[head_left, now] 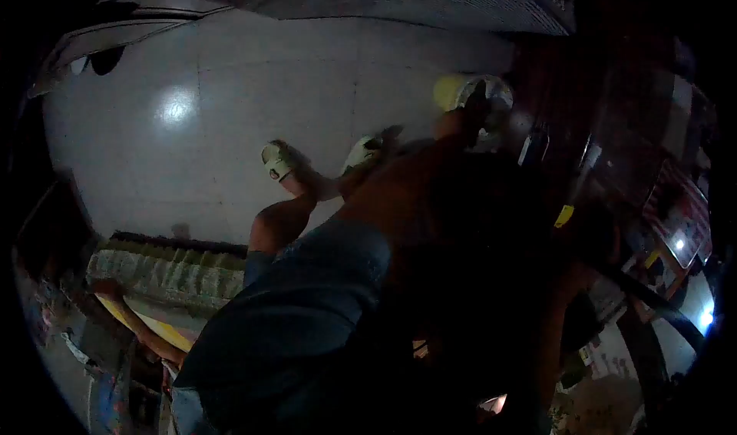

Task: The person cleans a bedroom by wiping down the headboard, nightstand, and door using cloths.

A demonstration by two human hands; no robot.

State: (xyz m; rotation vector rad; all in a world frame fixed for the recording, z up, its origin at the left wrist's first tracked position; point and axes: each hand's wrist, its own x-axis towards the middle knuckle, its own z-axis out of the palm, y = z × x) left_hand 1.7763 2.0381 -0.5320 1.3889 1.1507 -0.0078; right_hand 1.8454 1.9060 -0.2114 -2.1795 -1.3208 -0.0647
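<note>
The picture is very dark. My left hand reaches to a white round object near the upper middle; its fingers are lost in shadow, so its grip is unclear. A blurred yellow patch lies just left of that object. At the right, a dim forearm leads up to what looks like my right hand, near a small yellow item. Its fingers cannot be made out, nor whether it touches the item.
Pale floor tiles spread across the upper left, under two feet in light slippers. Blue shorts fill the lower middle. A ruffled cover lies at lower left. A striped surface stands at the right.
</note>
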